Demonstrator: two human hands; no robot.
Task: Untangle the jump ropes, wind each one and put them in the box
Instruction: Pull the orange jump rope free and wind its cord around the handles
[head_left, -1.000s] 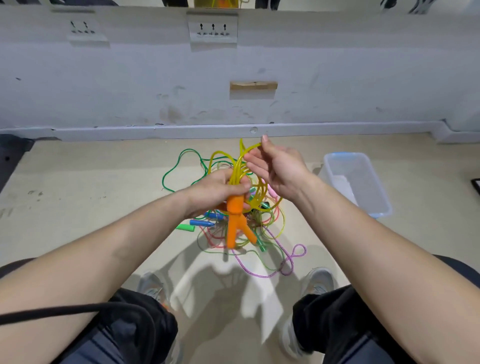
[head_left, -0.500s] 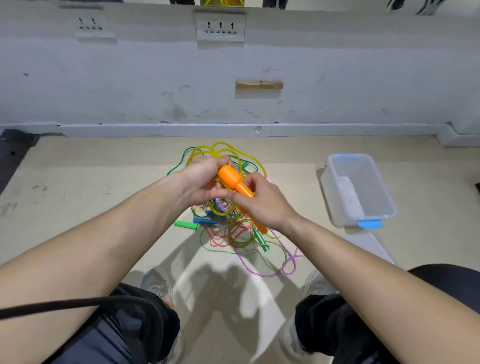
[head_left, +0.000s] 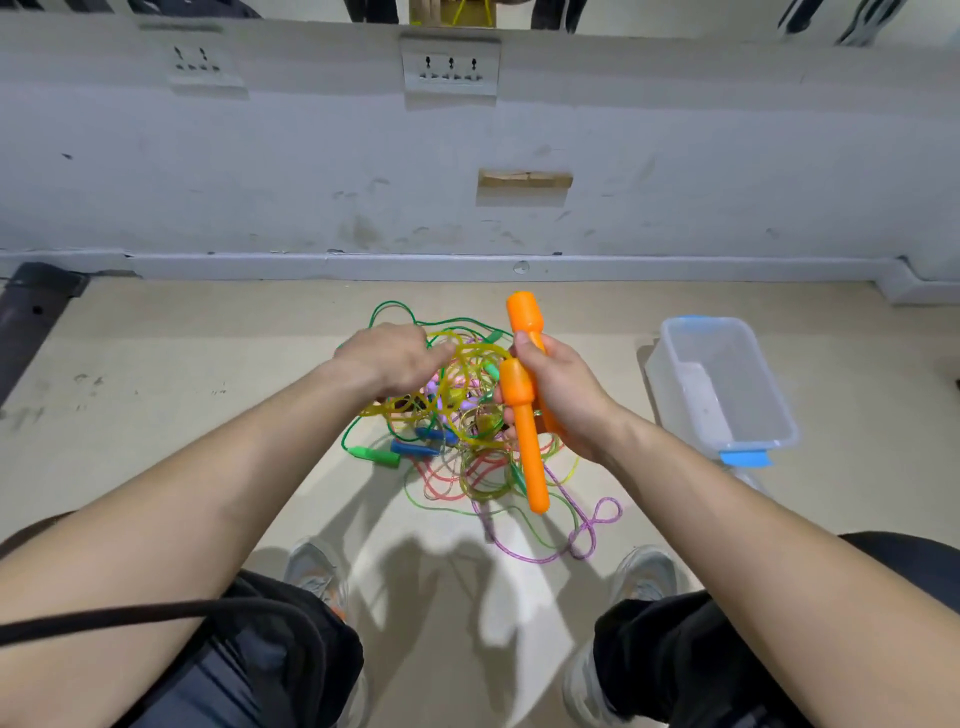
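My right hand (head_left: 563, 397) grips two orange jump-rope handles (head_left: 524, 415), one pointing up and away, the other hanging down. Yellow rope coils (head_left: 467, 358) run from them to my left hand (head_left: 387, 356), which holds the loops from the left. Below both hands a tangle of ropes (head_left: 467, 457) lies on the floor: green, pink, purple and yellow-green strands with a green handle (head_left: 375, 456) and blue handles (head_left: 415, 447). A clear plastic box (head_left: 727, 384) with a blue latch stands to the right with nothing in it.
A grey wall with sockets (head_left: 451, 66) and a skirting ledge runs across the back. A dark mat edge (head_left: 31, 306) lies at far left. My knees and shoes (head_left: 644, 577) are at the bottom, a black cable (head_left: 130, 618) crossing my left leg.
My right hand has taken both orange handles and lifted them to the right, while my left hand shifted onto the yellow coils. Earlier the left hand held the handles.
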